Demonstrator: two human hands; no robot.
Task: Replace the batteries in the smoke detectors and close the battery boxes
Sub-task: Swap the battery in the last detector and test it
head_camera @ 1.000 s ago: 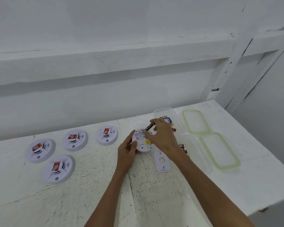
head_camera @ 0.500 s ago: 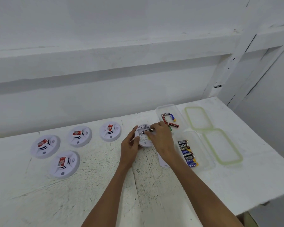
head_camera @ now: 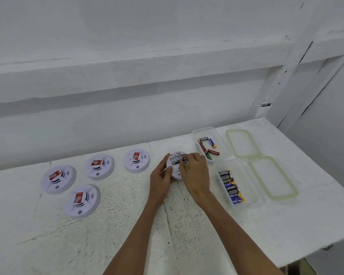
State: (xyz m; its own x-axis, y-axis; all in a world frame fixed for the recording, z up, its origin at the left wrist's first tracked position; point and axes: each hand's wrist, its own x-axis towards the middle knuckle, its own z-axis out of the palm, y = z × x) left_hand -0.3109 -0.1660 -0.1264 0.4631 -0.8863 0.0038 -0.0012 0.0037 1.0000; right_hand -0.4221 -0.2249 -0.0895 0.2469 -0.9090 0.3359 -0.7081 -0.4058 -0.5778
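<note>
The upturned smoke detector (head_camera: 174, 169) lies on the counter (head_camera: 127, 225) just right of the frame's centre. Its back faces you, and one dark battery (head_camera: 177, 161) lies across its open compartment. Your left hand (head_camera: 161, 180) grips the detector's left rim, fingers (head_camera: 167, 158) curled round the edge. Your right hand (head_camera: 196, 171) comes over it from the right, fingers bent and closed on the right end of that battery.

Towards the left of the frame, four more smoke detectors (head_camera: 100, 166) lie face up, each with a red label. Three form a row sloping down to the left edge, and one sits nearer you, below the row.

Just right of your hands stand two clear boxes (head_camera: 206, 130). The upper one holds five loose batteries (head_camera: 213, 152). The lower one holds a tight row of batteries (head_camera: 231, 187), about seven, though they are too closely packed for a sure count. Further right, two green-rimmed lids (head_camera: 272, 177) lie flat, end to end, just beside the boxes.
</note>
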